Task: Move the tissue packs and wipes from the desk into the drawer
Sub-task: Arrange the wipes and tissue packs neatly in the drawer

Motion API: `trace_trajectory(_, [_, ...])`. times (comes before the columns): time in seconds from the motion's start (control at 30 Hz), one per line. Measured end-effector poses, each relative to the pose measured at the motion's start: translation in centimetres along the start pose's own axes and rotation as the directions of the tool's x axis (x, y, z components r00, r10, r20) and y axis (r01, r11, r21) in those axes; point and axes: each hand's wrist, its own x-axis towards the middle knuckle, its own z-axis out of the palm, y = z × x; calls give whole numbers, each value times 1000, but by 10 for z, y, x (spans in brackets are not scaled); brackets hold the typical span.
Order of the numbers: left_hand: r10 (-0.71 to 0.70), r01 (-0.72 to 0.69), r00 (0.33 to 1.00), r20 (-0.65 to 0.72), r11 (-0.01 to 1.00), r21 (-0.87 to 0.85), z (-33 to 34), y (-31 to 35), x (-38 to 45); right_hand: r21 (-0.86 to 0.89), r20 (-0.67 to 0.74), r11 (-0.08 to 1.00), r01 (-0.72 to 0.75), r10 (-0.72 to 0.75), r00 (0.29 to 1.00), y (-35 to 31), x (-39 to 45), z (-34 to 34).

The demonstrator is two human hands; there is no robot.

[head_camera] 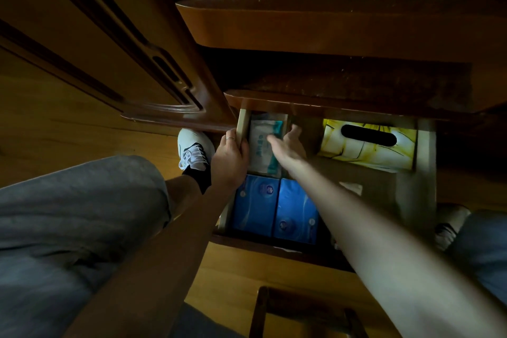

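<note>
Mid-frame, our left hand (229, 158) fingers clamp the drawer (417, 186) side; our right hand (288, 145) fingers spread on the wipes (260, 143)

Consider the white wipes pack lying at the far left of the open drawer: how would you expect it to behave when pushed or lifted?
The wipes pack looks like a soft film pouch, so it would probably flex or sag rather than stay stiff. Its wrapper looks smooth, so it may slide easily. Lying flat against the blue tissue packs, it seems unlikely to tip or roll.
</note>
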Motion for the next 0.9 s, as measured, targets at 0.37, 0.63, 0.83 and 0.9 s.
trace_trajectory(0.37, [-25,25,1000,14,1000,-3,0,-3,-1,-193,32,970,146,-143,989,3,11,-23])
trace_trajectory(0.63, [-31,31,999,-15,999,-24,3,-5,-2,-184,99,977,111,-93,991,-19,57,-35])
trace_trajectory(0.83, [-10,11,999,-35,999,36,2,-1,0,-220,-13,971,90,-95,995,-7,55,-8])
trace_trajectory(0.9, [5,-4,1000,-29,1000,25,0,1,-1,-218,11,970,105,-105,994,-7,55,-12])
